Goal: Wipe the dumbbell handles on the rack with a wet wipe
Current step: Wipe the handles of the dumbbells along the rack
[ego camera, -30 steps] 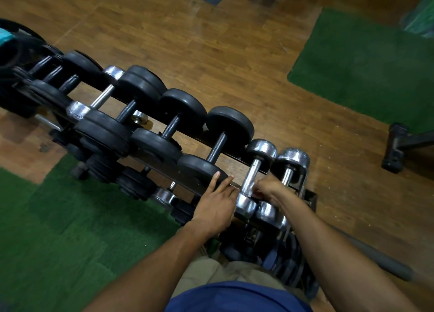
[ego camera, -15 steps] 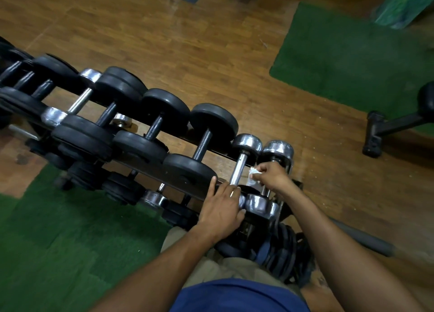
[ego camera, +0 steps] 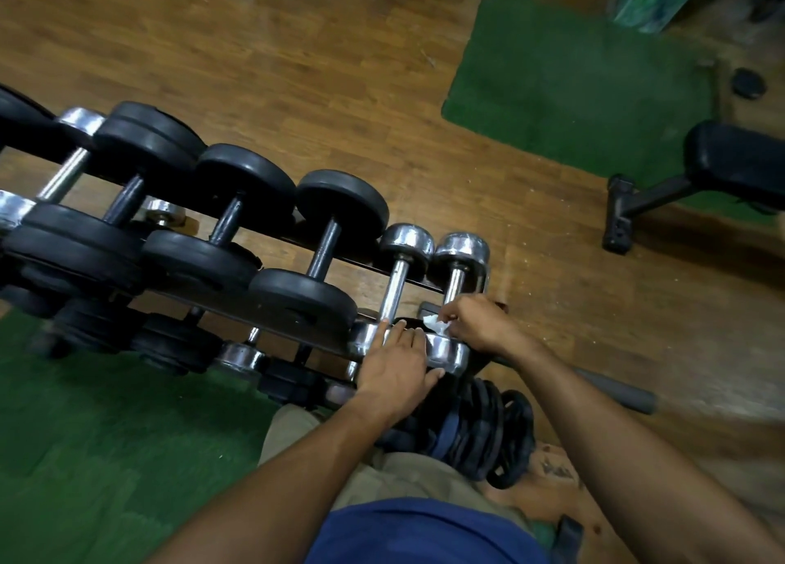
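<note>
A black dumbbell rack (ego camera: 272,308) runs from the far left toward me, holding several black-plated dumbbells and two chrome ones at its right end. My right hand (ego camera: 475,323) pinches a crumpled white wet wipe (ego camera: 437,324) at the near end of the rightmost chrome dumbbell's handle (ego camera: 454,285). My left hand (ego camera: 397,370) lies flat, fingers straight, on the near chrome heads; its fingertips touch the base of the second chrome dumbbell's handle (ego camera: 393,293).
Stacked black weight plates (ego camera: 488,432) stand just below the rack's right end, by my legs. A grey bar (ego camera: 616,391) lies on the wooden floor to the right. A black bench (ego camera: 722,168) stands on a green mat at the far right. More green matting (ego camera: 106,436) lies at the left.
My right hand slid up the rightmost chrome handle, then back down toward its near end with the wipe. My left hand stayed on the near chrome heads. The view shifted to the right.
</note>
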A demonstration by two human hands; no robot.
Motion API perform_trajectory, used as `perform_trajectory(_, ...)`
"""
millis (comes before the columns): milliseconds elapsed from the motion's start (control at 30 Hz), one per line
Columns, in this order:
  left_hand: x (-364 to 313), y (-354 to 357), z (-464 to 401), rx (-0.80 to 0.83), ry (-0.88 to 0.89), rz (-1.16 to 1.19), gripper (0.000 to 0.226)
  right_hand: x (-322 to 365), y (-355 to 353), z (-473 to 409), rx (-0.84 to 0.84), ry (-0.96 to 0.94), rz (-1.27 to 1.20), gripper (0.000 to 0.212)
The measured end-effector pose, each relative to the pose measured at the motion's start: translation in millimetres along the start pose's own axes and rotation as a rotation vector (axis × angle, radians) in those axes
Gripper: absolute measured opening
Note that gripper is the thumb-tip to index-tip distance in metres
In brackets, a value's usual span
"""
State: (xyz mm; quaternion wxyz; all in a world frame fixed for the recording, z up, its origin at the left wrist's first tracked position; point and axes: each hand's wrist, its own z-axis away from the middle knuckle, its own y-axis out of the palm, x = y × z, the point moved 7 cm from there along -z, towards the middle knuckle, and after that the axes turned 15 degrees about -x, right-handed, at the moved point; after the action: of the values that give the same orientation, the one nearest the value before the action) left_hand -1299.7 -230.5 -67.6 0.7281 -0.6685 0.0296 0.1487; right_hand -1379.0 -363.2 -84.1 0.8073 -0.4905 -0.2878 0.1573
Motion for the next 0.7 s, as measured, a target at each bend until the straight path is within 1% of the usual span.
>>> perform_trajectory(133, 0.9, 3.8, -2.8, 0.018, -0.005, -0.030, 0.077, 4.6, -13.6, -3.1, -0.195, -0.017, 0.108, 0.032)
perform_trajectory(200, 1.2, 5.3, -3.7, 0.020, -0.004, -0.037, 0.076, 8.7, -9.9, -4.0, -0.170, -0.082, 0.124, 0.031)
perform_trajectory(300, 2.9, 6.6, -5.0, 0.002, 0.005, -0.041, 0.070, 17.1, 4.7, -0.4, 0.007, -0.220, 0.105, 0.034)
perform_trajectory(333, 2.8, 6.5, -5.4, -0.007, 0.004, -0.038, 0.068, 16.6, 6.6, -0.2, 0.028, -0.242, 0.103, 0.036)
perform_trajectory(400, 3.0, 5.2, -6.0, -0.017, -0.007, -0.025, 0.066, 12.8, 4.6, -3.9, 0.002, -0.255, 0.113, 0.034)
perform_trajectory(500, 3.7, 4.1, -7.8, -0.011, -0.018, -0.006, 0.063, -2.4, -0.1, -10.7, -0.110, -0.170, 0.134, 0.031)
perform_trajectory(567, 3.9, 4.5, -8.9, -0.010, -0.021, 0.003, 0.062, -10.8, 5.7, -13.9, -0.135, -0.136, 0.092, 0.029)
perform_trajectory(700, 6.3, 5.6, -9.4, -0.016, -0.030, 0.005, 0.061, 2.5, 8.9, -8.6, -0.157, -0.159, 0.021, 0.022)
